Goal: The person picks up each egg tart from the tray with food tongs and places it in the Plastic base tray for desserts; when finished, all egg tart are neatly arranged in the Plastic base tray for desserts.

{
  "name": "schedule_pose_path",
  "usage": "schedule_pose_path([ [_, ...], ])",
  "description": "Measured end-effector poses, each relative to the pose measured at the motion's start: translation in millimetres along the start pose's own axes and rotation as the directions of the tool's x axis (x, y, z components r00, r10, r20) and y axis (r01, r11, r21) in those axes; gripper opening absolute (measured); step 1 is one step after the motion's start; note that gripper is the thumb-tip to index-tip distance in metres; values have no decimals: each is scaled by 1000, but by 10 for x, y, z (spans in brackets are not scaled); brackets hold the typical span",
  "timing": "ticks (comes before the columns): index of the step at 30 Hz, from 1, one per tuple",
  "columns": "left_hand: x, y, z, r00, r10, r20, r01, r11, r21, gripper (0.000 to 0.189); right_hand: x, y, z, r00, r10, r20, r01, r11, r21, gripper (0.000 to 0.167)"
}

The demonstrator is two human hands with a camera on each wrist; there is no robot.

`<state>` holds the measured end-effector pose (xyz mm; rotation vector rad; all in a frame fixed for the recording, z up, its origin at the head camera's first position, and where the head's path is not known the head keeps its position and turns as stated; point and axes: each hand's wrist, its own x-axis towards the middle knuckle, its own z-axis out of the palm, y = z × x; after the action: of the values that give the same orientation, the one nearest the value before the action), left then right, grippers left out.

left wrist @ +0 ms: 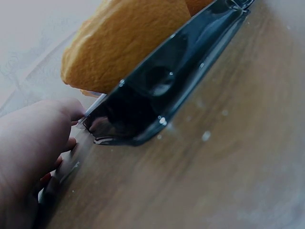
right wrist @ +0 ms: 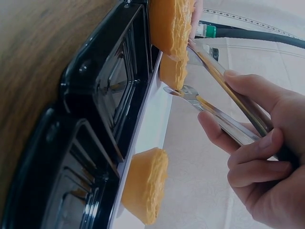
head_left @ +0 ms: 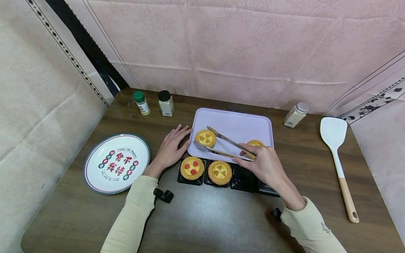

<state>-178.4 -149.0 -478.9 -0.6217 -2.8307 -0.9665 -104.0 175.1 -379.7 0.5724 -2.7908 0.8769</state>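
Plate: A round white plate with a dark rim and red lettering lies flat at far left.
Seasonings: A small jar with a green cap and a squarish bottle with a black cap stand beyond it.
Left hand: My left hand reaches to the left rim of the rectangular lavender tray, fingers extended, gripping nothing; whether they press, I cannot tell.
Red-spotted tart: A round golden tart with red spots sits in the leftmost black plastic compartment.
Tart at the tongs: A round golden tart with yellow wedges on top rests on the tray, between the tips of the slim metal tongs; firm contact is unclear.
Compartments: A matching wedge-topped tart fills the second; the third black plastic compartment and the fourth show no tart.
Right hand: My right hand grips the tongs, fingers curled around them, partly hiding another golden tart on the tray.
Progress: By my judgement, the work stands about halfway: two tarts in black plastic, two on lavender.
Far right: A clear bottle with a pale cap and a white spatula with a wooden handle lie apart.
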Motion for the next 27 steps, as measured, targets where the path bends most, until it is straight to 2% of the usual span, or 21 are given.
schedule_pose_path([
  [27, 6, 22, -12, 1000, -4, 6, 4, 1000, 12, 48, -33, 18, -91, 999, -23, -34, 25, 998, 57, 43],
])
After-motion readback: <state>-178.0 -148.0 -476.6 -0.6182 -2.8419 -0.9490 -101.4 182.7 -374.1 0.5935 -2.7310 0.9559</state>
